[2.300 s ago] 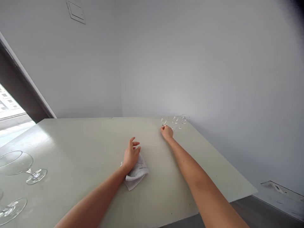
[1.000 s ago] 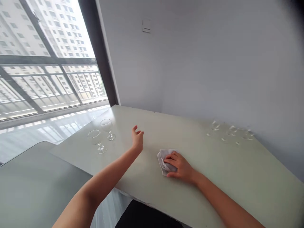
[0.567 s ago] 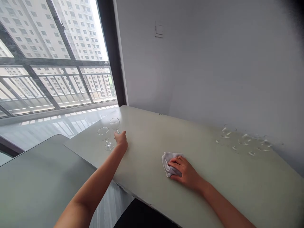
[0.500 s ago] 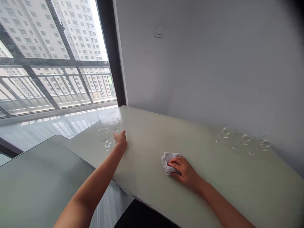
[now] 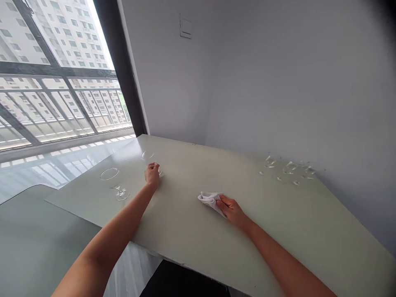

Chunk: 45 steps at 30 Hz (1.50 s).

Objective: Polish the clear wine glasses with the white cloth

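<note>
My left hand [image 5: 152,173] is closed around the stem of a clear wine glass [image 5: 147,155], whose rim shows just beyond my fingers and whose foot peeks out on their right. A second wine glass [image 5: 122,194] stands upright to the left of that hand, apart from it. In my right hand [image 5: 232,211] is a folded white cloth [image 5: 208,198], gripped between thumb and fingers close to the tabletop, its loose folds pointing left.
Several clear glasses [image 5: 289,168] stand at the right rear of the pale table [image 5: 179,214], near the wall. A grey-green surface [image 5: 27,243] adjoins at the left. Behind are a large window [image 5: 58,95] and a wall switch [image 5: 186,27].
My left fingers have closed on the farther glass's stem. My right hand has lifted and turned the cloth, now pinched at its right side. The view has swung right.
</note>
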Tool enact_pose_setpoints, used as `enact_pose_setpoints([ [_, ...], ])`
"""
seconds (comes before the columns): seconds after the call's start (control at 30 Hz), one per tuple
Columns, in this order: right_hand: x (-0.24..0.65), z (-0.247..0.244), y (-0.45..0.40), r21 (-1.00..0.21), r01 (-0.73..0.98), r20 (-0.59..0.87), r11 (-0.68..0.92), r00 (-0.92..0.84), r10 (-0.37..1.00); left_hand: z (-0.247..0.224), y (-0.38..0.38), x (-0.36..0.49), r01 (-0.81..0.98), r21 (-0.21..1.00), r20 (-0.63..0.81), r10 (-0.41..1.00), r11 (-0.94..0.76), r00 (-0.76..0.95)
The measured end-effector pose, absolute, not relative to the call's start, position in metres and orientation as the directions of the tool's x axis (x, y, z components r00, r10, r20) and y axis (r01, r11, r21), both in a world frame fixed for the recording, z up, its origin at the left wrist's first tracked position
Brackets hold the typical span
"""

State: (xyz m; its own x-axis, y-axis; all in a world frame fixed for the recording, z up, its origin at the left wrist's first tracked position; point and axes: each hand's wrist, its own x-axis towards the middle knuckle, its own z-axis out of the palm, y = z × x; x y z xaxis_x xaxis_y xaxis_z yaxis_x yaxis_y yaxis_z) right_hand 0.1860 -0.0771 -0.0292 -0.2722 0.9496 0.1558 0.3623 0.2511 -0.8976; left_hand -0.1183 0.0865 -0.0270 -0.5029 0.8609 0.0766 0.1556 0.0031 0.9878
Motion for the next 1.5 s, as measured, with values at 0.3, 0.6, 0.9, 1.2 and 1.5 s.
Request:
enact_pose_setpoints([
  [0.3, 0.201, -0.001, -0.072, -0.995, 0.072, 0.065, 0.066, -0.012, 0.998, -0.007, 0.052, -0.013, 0.346, 0.916, 0.223, 0.975, -0.202, -0.022],
  [0.6, 0.199, 0.059, -0.061, -0.934, -0.315, 0.033, 0.167, 0.39, 0.92, -0.011, 0.018, 0.023, 0.505, 0.709, 0.301, 0.859, -0.492, 0.413],
  [0.9, 0.167, 0.056, -0.065, -0.72, 0.593, 0.436, 0.36, -0.017, 0.9, -0.021, 0.017, 0.014, 0.66, 0.593, 0.235, 0.884, -0.46, 0.405],
  [1.2, 0.175, 0.041, -0.056, -0.409, 0.858, 0.537, 0.31, -0.048, 0.842, -0.024, 0.019, 0.013, 0.671, 0.541, 0.277, 0.86, -0.507, 0.428],
  [1.5, 0.176, 0.046, -0.058, -0.887, 0.419, 0.244, 0.193, 0.071, 0.967, -0.023, 0.018, 0.015, 0.692, 0.5, 0.31, 0.854, -0.521, 0.419],
])
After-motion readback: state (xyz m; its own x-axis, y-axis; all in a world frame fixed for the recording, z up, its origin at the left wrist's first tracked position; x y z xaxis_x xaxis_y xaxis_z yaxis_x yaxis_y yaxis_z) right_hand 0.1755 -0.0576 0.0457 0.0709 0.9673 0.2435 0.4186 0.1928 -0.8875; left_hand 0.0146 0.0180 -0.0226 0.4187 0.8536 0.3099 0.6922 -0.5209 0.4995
